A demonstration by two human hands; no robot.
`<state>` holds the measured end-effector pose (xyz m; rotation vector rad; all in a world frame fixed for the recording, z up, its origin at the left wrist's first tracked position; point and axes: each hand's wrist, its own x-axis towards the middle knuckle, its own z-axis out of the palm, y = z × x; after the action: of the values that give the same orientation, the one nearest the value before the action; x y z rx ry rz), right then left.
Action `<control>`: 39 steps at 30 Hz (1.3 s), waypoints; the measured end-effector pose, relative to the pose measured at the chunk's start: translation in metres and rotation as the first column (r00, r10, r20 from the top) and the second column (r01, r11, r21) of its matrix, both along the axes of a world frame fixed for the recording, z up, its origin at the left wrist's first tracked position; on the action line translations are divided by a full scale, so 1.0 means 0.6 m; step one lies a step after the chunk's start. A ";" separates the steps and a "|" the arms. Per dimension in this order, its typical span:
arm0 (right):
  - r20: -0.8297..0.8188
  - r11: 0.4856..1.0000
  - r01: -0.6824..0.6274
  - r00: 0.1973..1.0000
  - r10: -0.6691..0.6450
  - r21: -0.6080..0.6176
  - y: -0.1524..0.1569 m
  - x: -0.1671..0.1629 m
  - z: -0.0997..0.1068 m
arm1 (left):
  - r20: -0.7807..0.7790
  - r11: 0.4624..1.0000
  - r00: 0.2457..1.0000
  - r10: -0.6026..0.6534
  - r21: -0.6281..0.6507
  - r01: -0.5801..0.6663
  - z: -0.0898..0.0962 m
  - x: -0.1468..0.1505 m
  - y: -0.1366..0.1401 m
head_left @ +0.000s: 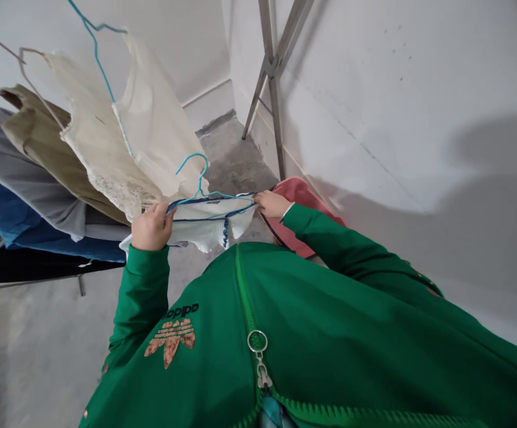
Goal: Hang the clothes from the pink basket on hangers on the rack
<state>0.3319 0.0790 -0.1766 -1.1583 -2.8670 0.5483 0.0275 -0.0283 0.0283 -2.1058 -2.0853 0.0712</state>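
Nearest, a green zip-up jacket (329,333) bears upside-down "adidas" lettering (181,311) beside a coppery trefoil (172,342). Beyond, the left hand (153,226) and right hand (273,203) have fingers clamped on opposite ends of a white navy-trimmed garment (200,233), stretched between them with a blue hanger (201,181). Hung clothes (106,131) crowd the left; farther, concrete floor (231,151), crossed metal legs (270,66), white wall (396,119)

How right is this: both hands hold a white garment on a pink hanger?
Wrong on colour: the hanger is blue, not pink, per the head view. Left hand and right hand do hold the white garment.
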 end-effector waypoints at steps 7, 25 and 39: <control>-0.075 1.000 -0.018 0.997 0.019 0.004 -0.006 0.017 -0.004 | 0.129 0.989 0.991 0.034 0.135 -0.052 -0.029 -0.018 0.016; -0.393 0.972 0.221 0.889 -0.237 -0.085 -0.029 0.059 0.028 | -0.022 0.997 0.998 0.051 0.062 -0.050 -0.071 0.010 0.049; -0.458 0.969 0.213 0.879 -0.134 0.126 0.011 0.049 0.089 | 0.207 0.957 0.953 -0.222 0.232 0.173 -0.078 -0.038 0.064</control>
<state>0.3614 0.0856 -0.1234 -1.0799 -2.3412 0.4722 0.0045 0.0099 -0.0188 -2.2659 -1.8814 -0.4247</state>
